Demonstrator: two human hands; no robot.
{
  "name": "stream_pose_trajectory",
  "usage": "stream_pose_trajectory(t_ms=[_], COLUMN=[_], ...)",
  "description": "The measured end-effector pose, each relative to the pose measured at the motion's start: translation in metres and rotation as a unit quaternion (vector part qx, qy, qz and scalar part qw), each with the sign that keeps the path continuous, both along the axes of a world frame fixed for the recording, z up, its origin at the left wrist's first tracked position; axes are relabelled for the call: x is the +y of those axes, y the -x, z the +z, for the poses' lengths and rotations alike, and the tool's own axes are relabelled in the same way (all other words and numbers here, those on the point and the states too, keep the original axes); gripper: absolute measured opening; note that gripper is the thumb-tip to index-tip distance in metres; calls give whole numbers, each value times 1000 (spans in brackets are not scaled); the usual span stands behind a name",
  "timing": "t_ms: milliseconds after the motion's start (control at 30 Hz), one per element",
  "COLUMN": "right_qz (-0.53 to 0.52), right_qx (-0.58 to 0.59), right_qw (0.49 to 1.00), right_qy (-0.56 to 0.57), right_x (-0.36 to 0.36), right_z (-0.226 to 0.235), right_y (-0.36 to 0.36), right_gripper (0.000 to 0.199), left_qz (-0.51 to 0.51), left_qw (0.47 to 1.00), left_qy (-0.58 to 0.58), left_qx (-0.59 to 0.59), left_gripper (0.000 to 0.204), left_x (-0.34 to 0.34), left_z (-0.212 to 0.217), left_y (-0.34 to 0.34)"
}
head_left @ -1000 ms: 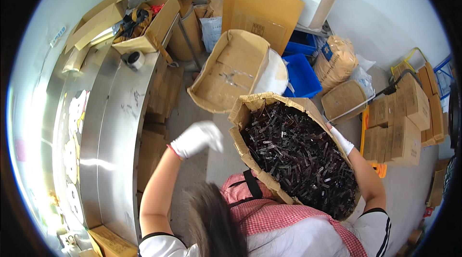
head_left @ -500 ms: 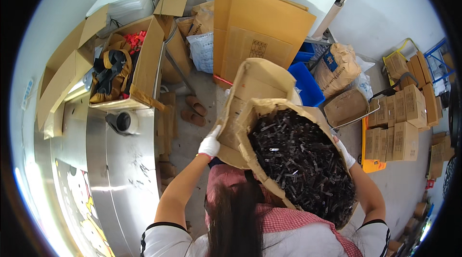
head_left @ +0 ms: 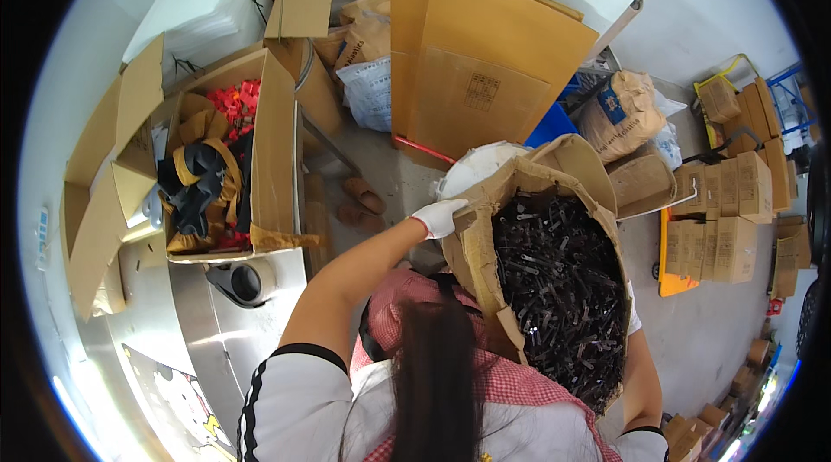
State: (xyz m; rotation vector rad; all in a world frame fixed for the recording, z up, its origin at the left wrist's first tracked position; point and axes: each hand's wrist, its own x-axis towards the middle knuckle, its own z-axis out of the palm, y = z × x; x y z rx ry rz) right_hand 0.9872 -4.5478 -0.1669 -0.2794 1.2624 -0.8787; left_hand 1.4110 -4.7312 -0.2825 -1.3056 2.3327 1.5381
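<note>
A worn cardboard box [head_left: 468, 246] is held tilted against my body, filled with small dark plastic strips [head_left: 561, 289]. My left hand [head_left: 440, 218], in a white glove, is closed on the box's far left edge. On the opposite side, my right hand [head_left: 635, 313], also gloved, presses against the box's right wall. That wall hides most of its fingers. Just beyond the filled box stands a second carton [head_left: 578, 161], partly covered by it. Next to that carton is a white rounded thing [head_left: 479, 166], its kind unclear.
At left, a metal worktable [head_left: 208, 336] bears an open carton [head_left: 279, 142] with red pieces and dark cloth, plus a tape roll [head_left: 251, 282]. Flat cardboard sheets [head_left: 485, 55] lean at the back. Sacks [head_left: 621, 116], slippers [head_left: 363, 195] and stacked boxes [head_left: 734, 246] stand around.
The filled box has swung right and now sits more upright in the view. My left hand has left the second carton's edge and grips the filled box. The white rounded thing has come into view.
</note>
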Motion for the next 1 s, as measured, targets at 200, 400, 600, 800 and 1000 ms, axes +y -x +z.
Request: stream_pose_trajectory(t_ms=[200, 400, 600, 800, 1000], right_qz=[-16, -47, -98, -166, -212], right_qx=[-8, 2, 26, 43, 49], right_qw=[1000, 999, 994, 983, 972], right_qy=[9, 0, -38, -71, -86], right_x=[-64, -145, -220, -238, -241], right_z=[-17, -23, -30, -46, -49], right_y=[1, -28, -67, -90, -103], right_gripper=[69, 69, 69, 70, 70], left_qz=[6, 77, 58, 51, 57], left_qw=[998, 952, 889, 832, 778], left_qy=[45, 181, 293, 414, 417], left_qx=[-50, -233, -348, -366, -467], left_gripper=[65, 47, 44, 44, 28], left_x=[-160, -369, -550, -670, -729], left_z=[19, 19, -53, -134, -138], left_y=[-41, -116, -160, -159, -156])
